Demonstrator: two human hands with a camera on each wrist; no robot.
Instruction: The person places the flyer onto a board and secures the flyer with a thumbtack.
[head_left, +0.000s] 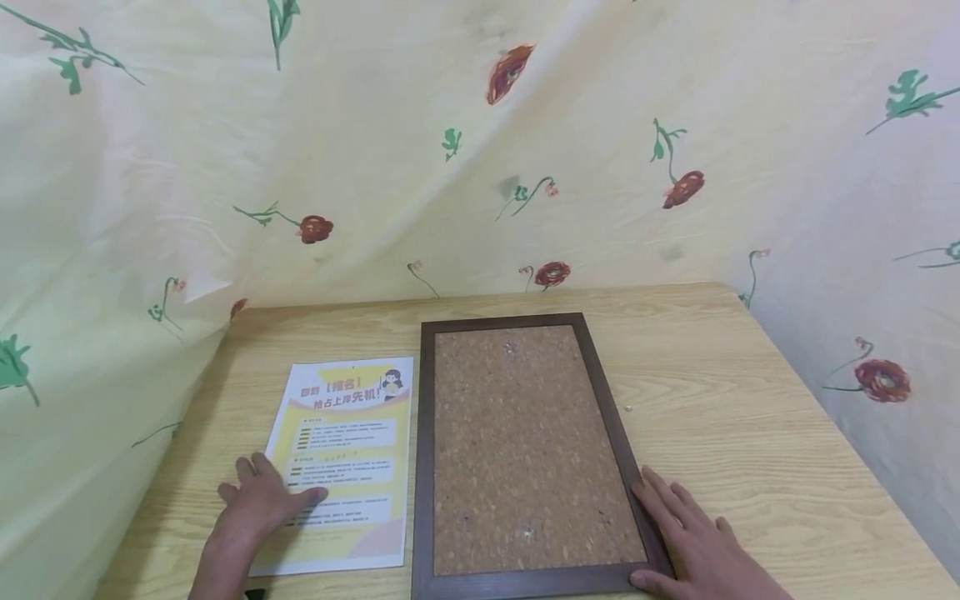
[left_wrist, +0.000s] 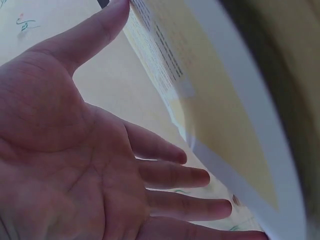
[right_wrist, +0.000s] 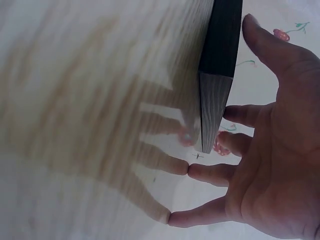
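- Here's the left hand [head_left: 258, 500] at the printed sheet's eight o'clock, fingers spread, thumb out across the paper; no pinch, though how hard it presses I can't tell.
- And the right hand [head_left: 693, 533], fingers apart, sits at four o'clock on the corkboard [head_left: 536, 454], touching its dark frame [head_left: 423, 500]; nothing clasped.
- The printed sheet [head_left: 352, 467] lies flat at the board's nine o'clock, just beside it!
- Danger, I'd say: a leftward shove from the right hand could ride the frame over the paper's edge.
- A thumb dragging sideways might crease the sheet or skew it.
- Lift that smooth frame at four o'clock without curled fingers, and it could slip.
- The count: two hands, one board, one sheet on top (any beneath, can't tell), one table [head_left: 720, 375], one dark object [head_left: 255, 594] at the sheet's seven o'clock, unidentifiable.
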